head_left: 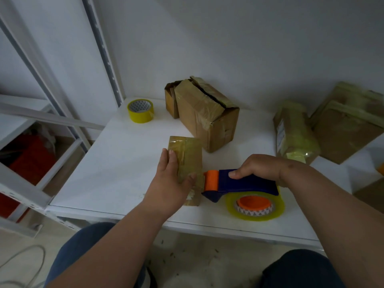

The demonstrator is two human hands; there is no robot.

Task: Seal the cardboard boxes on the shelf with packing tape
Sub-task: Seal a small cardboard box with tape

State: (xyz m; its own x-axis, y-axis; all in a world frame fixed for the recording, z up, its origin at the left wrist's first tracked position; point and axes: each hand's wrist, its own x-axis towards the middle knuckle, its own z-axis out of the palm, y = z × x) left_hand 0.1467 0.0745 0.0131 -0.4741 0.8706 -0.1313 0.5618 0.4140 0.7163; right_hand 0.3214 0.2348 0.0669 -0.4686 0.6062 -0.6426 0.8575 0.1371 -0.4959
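Note:
A small flat cardboard box [188, 156], wrapped in clear tape, lies near the front of the white shelf [108, 169]. My left hand [170, 179] rests on its near end, fingers straight along the left side and thumb across the top. My right hand [261, 167] grips the blue handle of a tape dispenser [245, 183], whose orange roller sits against the box's right edge. The dispenser's yellowish tape roll [255, 206] hangs below the handle.
A larger taped cardboard box [207, 115] stands behind, its top seam gaping. A spare yellow tape roll [140, 110] sits at the back left. Two taped parcels [297, 134] [349, 129] lie at the right. White shelf posts [99, 46] rise at the left.

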